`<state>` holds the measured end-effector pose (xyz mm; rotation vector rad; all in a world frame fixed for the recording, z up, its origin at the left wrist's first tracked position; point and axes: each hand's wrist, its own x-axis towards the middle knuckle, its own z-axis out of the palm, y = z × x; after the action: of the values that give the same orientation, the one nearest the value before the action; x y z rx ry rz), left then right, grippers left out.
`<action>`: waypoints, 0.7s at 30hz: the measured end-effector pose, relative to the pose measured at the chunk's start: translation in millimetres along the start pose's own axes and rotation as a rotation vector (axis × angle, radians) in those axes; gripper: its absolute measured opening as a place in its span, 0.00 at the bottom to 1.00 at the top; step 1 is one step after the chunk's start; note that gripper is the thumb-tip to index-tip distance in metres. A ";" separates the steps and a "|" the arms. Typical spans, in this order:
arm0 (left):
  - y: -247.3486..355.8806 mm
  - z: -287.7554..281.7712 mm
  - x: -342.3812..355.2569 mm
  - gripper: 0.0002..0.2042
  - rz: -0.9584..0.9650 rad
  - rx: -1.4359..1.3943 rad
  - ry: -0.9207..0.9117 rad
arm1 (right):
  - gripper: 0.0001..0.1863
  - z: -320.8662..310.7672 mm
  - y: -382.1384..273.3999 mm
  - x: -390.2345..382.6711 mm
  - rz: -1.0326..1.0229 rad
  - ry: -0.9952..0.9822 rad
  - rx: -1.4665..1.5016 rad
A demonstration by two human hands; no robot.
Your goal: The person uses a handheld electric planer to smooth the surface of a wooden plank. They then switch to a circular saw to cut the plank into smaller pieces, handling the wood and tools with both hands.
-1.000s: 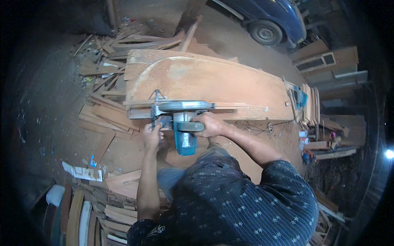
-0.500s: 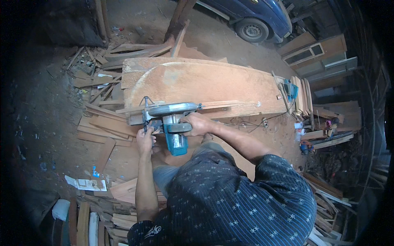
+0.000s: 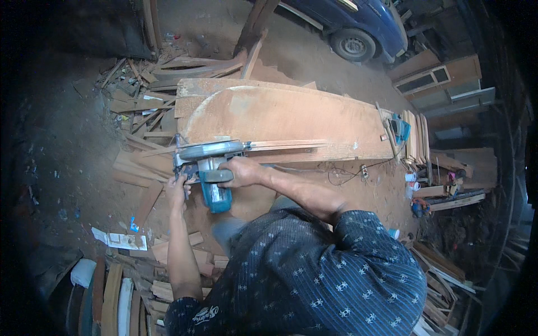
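A teal circular saw with a grey blade guard lies across the near edge of a large, dusty wooden board, close to its left end. My right hand is wrapped round the saw's handle. Fingers of my left hand are closed on the dark metal fitting at the saw's left side. Behind the saw, thin wooden strips run rightward along the board's near edge. The blade is hidden beneath the guard.
Scrap wood lies left of the board, with loose planks nearer me. Another teal power tool rests at the board's right end. A cord trails on the floor. A wooden post and a blue car stand beyond.
Both hands have moved left with the saw along the board's near edge. More of the strips shows behind the saw. The view has shifted slightly.
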<state>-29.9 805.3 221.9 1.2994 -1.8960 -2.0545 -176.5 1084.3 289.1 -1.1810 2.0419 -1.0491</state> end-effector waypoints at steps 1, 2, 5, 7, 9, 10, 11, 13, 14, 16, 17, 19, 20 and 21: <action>6.2 2.0 -4.1 0.12 0.008 -0.009 -0.004 | 0.21 -7.7 -5.0 -5.9 0.006 0.000 0.014; 14.3 6.1 -12.4 0.11 0.028 -0.007 0.006 | 0.20 -13.1 -13.9 -10.8 0.012 -0.005 0.036; 28.0 45.4 -39.6 0.10 0.069 0.030 -0.018 | 0.21 -47.3 -21.1 -56.9 0.052 0.093 -0.006; 35.8 111.9 -65.4 0.11 0.095 0.062 -0.108 | 0.21 -79.2 0.7 -108.5 0.110 0.139 0.005; 37.5 187.8 -84.1 0.13 0.238 0.195 -0.163 | 0.23 -117.1 25.9 -177.4 0.171 0.244 -0.049; 36.8 220.2 -90.4 0.15 0.369 0.312 -0.166 | 0.23 -133.6 35.8 -212.5 0.196 0.325 -0.107; 25.7 257.4 -92.1 0.17 0.497 0.417 -0.141 | 0.24 -147.5 49.3 -247.4 0.248 0.380 -0.128; -0.4 332.5 -86.6 0.21 0.755 0.736 -0.181 | 0.24 -174.1 75.5 -312.4 0.411 0.471 -0.135; -9.6 369.9 -83.3 0.22 0.885 0.954 -0.250 | 0.24 -187.5 88.7 -344.2 0.522 0.507 -0.117; -33.2 444.9 -81.3 0.25 1.030 1.212 -0.396 | 0.22 -210.6 126.8 -412.2 0.618 0.633 -0.181; -44.7 466.3 -73.7 0.25 1.101 1.247 -0.411 | 0.21 -216.3 141.0 -434.0 0.658 0.665 -0.148; -72.6 517.6 -66.7 0.26 1.216 1.292 -0.416 | 0.20 -241.2 172.4 -477.7 0.741 0.687 -0.137; -84.9 528.5 -64.3 0.24 1.215 1.308 -0.458 | 0.20 -242.1 182.1 -492.0 0.799 0.692 -0.134; -90.1 545.8 -63.7 0.23 1.219 1.321 -0.488 | 0.20 -249.7 194.3 -508.8 0.845 0.698 -0.138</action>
<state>-271.9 1296.2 118.8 -0.6121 -3.0615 -0.3803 -220.7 1681.7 300.9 0.1246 2.7633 -0.9323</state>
